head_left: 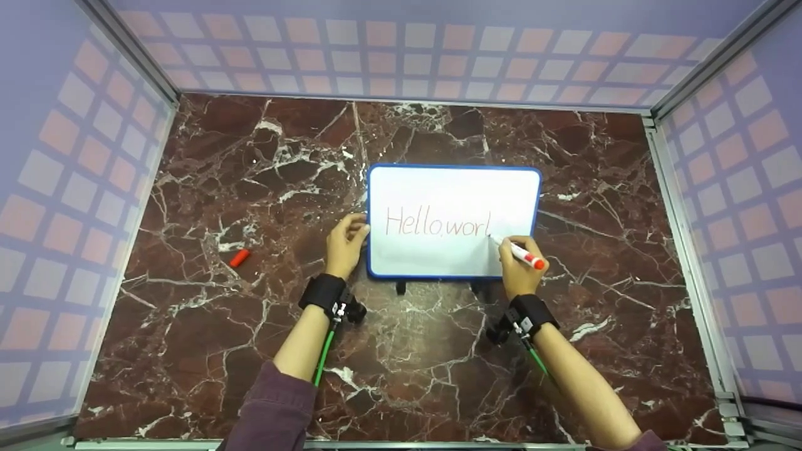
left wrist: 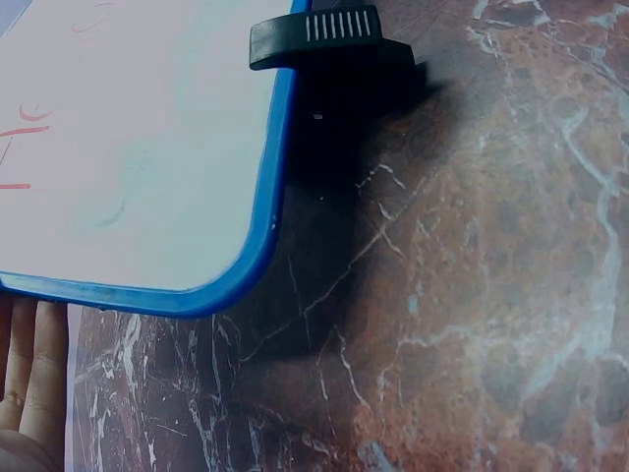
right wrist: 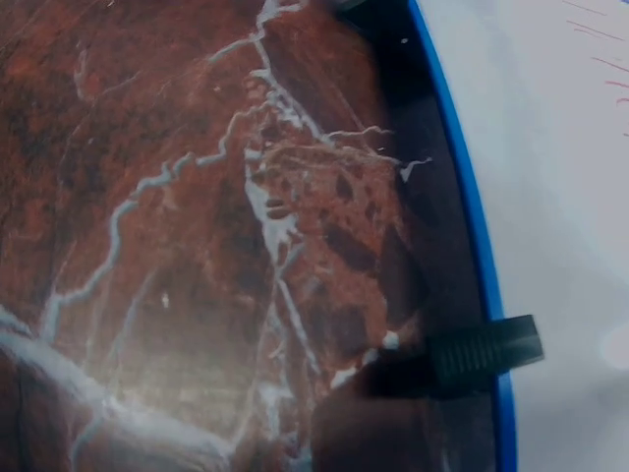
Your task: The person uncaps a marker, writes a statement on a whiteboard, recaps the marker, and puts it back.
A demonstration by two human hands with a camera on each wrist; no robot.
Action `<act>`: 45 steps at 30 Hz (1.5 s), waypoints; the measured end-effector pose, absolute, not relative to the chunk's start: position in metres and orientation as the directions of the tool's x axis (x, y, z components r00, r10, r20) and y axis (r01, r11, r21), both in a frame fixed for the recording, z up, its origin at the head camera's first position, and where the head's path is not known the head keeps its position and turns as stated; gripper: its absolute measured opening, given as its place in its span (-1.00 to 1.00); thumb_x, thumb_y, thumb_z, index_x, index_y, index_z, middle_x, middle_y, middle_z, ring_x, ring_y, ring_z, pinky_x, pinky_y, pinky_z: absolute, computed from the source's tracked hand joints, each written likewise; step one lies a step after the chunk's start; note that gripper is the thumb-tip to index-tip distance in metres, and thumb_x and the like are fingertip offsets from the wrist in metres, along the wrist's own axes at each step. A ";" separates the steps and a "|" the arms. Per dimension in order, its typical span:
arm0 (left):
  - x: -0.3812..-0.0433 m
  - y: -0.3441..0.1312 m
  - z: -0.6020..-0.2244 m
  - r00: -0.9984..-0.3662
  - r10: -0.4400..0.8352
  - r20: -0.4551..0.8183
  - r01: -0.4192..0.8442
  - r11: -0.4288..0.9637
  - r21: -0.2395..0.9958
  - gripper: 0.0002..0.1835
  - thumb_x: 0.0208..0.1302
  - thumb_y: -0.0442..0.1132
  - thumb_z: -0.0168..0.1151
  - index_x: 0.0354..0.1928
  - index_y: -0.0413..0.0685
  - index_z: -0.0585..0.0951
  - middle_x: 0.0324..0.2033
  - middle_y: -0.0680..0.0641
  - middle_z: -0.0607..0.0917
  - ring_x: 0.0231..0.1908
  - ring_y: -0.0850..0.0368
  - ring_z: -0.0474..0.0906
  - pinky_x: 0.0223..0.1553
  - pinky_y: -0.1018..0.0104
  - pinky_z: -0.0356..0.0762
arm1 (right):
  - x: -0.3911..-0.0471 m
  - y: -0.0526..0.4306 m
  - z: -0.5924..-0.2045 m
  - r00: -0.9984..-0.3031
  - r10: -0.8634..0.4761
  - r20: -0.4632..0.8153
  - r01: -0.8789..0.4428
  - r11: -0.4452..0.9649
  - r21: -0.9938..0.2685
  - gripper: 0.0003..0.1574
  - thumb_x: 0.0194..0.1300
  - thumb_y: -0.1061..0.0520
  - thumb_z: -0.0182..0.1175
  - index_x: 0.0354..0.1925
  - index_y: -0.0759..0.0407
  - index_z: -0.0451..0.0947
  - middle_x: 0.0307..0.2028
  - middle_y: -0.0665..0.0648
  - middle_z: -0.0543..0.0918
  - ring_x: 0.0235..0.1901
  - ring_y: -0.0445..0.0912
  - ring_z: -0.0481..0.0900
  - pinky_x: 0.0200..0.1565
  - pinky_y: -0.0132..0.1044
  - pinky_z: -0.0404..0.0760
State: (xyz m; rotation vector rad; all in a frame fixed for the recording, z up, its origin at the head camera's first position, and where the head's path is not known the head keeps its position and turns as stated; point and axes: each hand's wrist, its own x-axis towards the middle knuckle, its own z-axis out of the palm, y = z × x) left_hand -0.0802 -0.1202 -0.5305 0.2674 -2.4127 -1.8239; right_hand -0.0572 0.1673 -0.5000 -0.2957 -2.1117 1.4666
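Note:
A whiteboard [head_left: 432,250] with a blue rim stands propped above the tabletop, "Hello,worl" written on it in thin red strokes. My right hand [head_left: 521,269] grips a red-and-white marker [head_left: 524,253], its tip at the foot of the last letter. At the board's left edge, my left hand [head_left: 344,245] holds the rim, with the thumb by the edge. In the left wrist view, the left hand's fingers [left wrist: 44,374] pass behind the blue rim. The right wrist view shows neither the right hand nor the marker.
A red marker cap [head_left: 239,257] lies on the marbled tabletop [head_left: 250,351], left of the left hand. Black clips [left wrist: 324,37] jut from the board's lower edge. Checkered panels [head_left: 401,56] wall in the back and sides. Green cables [head_left: 324,357] run from both wrist cameras.

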 end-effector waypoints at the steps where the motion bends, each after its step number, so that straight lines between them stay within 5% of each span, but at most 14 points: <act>1: -0.080 -0.120 -0.530 -0.979 -0.204 -0.023 -0.078 0.264 0.961 -0.73 0.25 -0.28 0.15 -0.03 -0.24 0.55 -0.24 -0.32 0.66 -0.27 -0.13 0.64 -0.26 0.12 0.70 | -0.058 0.168 -0.499 -0.826 0.473 0.308 -0.127 0.376 -0.918 -0.89 0.03 0.35 0.17 -0.52 0.47 0.53 -0.71 -0.23 0.50 -0.71 -0.46 0.41 -0.65 -0.61 0.36; 11: -0.080 -0.119 -0.531 -0.977 -0.209 -0.029 -0.085 0.264 0.961 -0.74 0.24 -0.30 0.15 -0.04 -0.23 0.56 -0.24 -0.31 0.66 -0.27 -0.12 0.64 -0.25 0.14 0.70 | -0.063 0.178 -0.493 -0.817 0.484 0.314 -0.143 0.357 -0.923 -0.86 0.06 0.34 0.16 -0.48 0.50 0.53 -0.66 -0.27 0.52 -0.71 -0.44 0.42 -0.64 -0.60 0.41; 19: -0.068 -0.114 -0.495 -0.983 -0.184 0.001 -0.047 0.259 0.965 -0.73 0.25 -0.39 0.11 -0.04 -0.41 0.51 -0.23 -0.44 0.62 -0.22 -0.30 0.61 -0.20 -0.06 0.66 | -0.064 0.179 -0.494 -0.806 0.509 0.303 -0.114 0.369 -0.923 -0.87 0.04 0.34 0.15 -0.48 0.48 0.54 -0.66 -0.29 0.51 -0.71 -0.45 0.43 -0.64 -0.61 0.42; 26: -0.080 -0.119 -0.531 -0.980 -0.199 0.002 -0.048 0.248 0.967 -0.71 0.24 -0.32 0.15 -0.03 -0.33 0.54 -0.22 -0.40 0.64 -0.22 -0.26 0.63 -0.22 0.00 0.68 | -0.064 0.177 -0.495 -0.806 0.512 0.298 -0.099 0.380 -0.920 -0.87 0.03 0.33 0.18 -0.47 0.46 0.55 -0.67 -0.27 0.50 -0.71 -0.46 0.43 -0.64 -0.62 0.42; 36: -0.080 -0.120 -0.532 -0.978 -0.210 0.001 -0.057 0.269 0.961 -0.73 0.24 -0.28 0.16 -0.05 -0.25 0.56 -0.24 -0.33 0.67 -0.25 -0.16 0.65 -0.28 0.19 0.71 | -0.066 0.174 -0.494 -0.816 0.501 0.288 -0.090 0.382 -0.920 -0.87 0.05 0.31 0.20 -0.45 0.43 0.57 -0.65 -0.13 0.55 -0.69 -0.46 0.44 -0.61 -0.62 0.43; 45: -0.080 -0.119 -0.531 -0.976 -0.217 -0.005 -0.068 0.285 0.956 -0.72 0.25 -0.29 0.15 -0.04 -0.26 0.55 -0.22 -0.34 0.67 -0.25 -0.15 0.64 -0.26 0.15 0.71 | -0.064 0.173 -0.495 -0.821 0.483 0.304 -0.107 0.392 -0.914 -0.88 0.04 0.32 0.21 -0.46 0.43 0.57 -0.67 0.00 0.59 -0.69 -0.46 0.44 -0.60 -0.63 0.44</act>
